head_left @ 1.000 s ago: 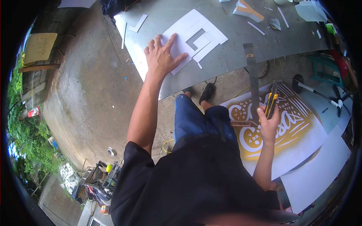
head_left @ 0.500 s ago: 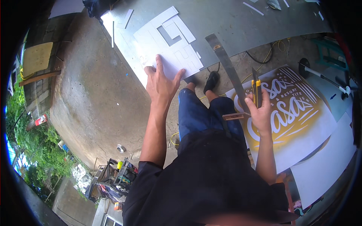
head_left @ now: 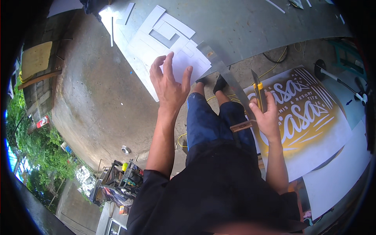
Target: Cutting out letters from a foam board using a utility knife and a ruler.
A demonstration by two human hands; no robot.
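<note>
A white sheet (head_left: 141, 51) with a rectangular opening and faint drawn outlines lies at the near edge of the grey table. Over its near part is my left hand (head_left: 169, 87), fingers apart and slightly bent, holding nothing; I cannot tell whether the fingertips touch it. My right hand (head_left: 268, 118) grips two tools together. One is a yellow and black utility knife (head_left: 259, 94) with its blade out, pointing away from me. The other is a try square, whose long metal blade (head_left: 226, 74) reaches to the sheet's right corner and whose brown stock (head_left: 241, 126) sits left of the hand.
White offcut strips (head_left: 276, 6) lie on the grey table (head_left: 235, 27). At right is a large white board (head_left: 301, 156) with yellow-painted lettering. A yellow cord (head_left: 274, 69) runs over the floor below the table. A cluttered rack (head_left: 121, 182) stands at lower left.
My left hand's fingers have bent and drawn closer together. The try square and knife have moved left with my right hand, bringing the blade's far end to the sheet's corner. The view has shifted slightly.
</note>
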